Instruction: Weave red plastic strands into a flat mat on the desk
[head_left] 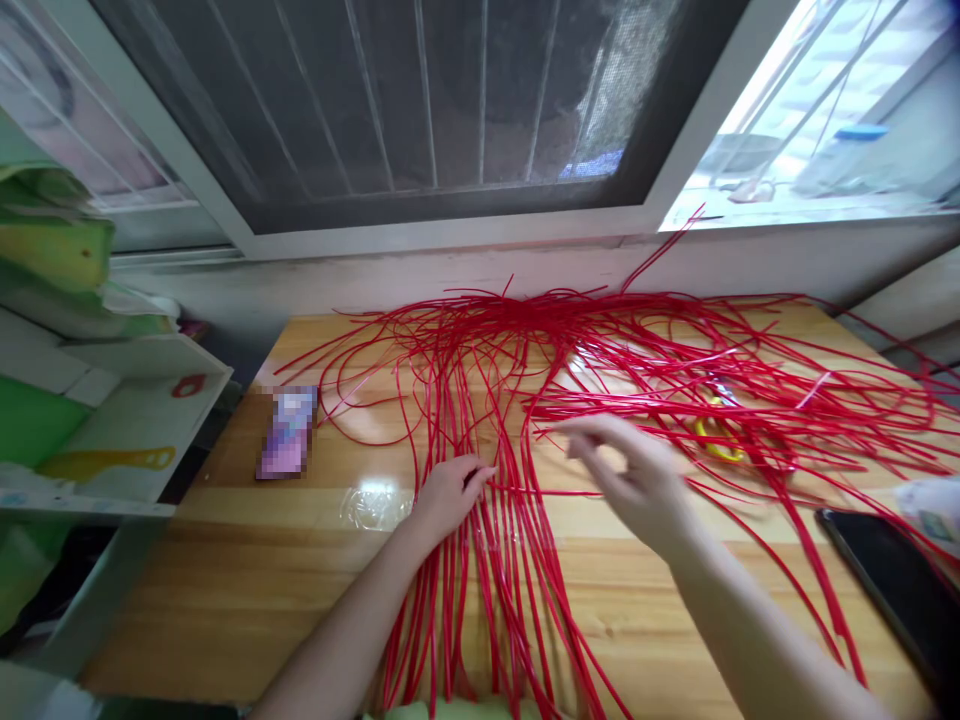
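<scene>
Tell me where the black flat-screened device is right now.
In the head view, the black device lies at the lower right on the wooden table, right of the right hand and beside some red strands.

Red strands [529, 312] partly hide a yellow loop [702, 437], and the right edge cuts off a black device [889, 585].

1. The left hand [450, 495] touches red strands [525, 318] spread over the wooden table [247, 570].
2. The right hand [637, 480] is near strand tips; its grip is not quite clear.
3. A dark device [892, 595] lies at right.
</scene>
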